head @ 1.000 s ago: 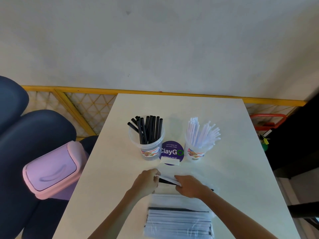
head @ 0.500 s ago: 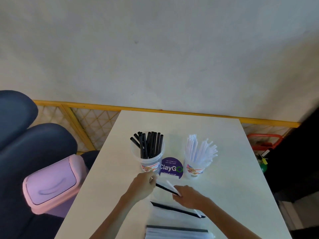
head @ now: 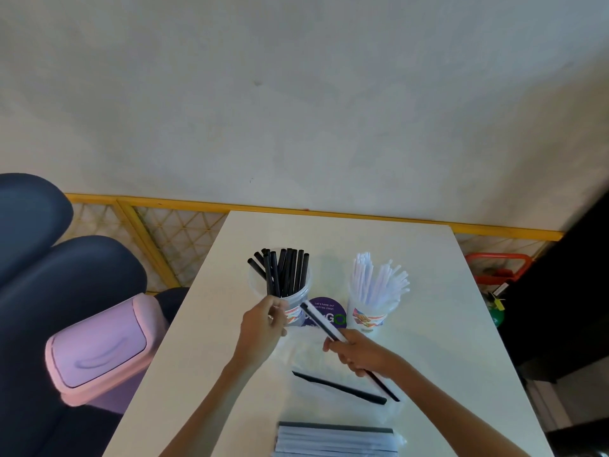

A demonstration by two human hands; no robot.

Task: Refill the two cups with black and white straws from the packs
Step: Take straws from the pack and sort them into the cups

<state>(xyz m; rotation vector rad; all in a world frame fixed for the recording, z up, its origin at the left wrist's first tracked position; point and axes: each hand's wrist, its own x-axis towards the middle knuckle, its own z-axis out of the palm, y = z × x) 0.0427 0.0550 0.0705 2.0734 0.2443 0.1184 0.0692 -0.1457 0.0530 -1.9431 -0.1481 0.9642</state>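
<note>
While the right hand (head: 361, 354) clenches its fingers (head: 341, 354) round a wrapped black straw (head: 319, 321), the left hand (head: 263, 328) sits curled beside the cup of black straws (head: 298, 298); whether it holds anything, I cannot tell.

I saw a pantry. A purple sticker (head: 326, 312) on the table (head: 428, 324) read "Let's keep our pantries clean".

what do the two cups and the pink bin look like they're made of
Cup of black straws and cup of white straws: clear plastic, probably; the straws show through the walls. Pink bin: moulded plastic, slightly glossy, with soft sheen on its lid.
</note>
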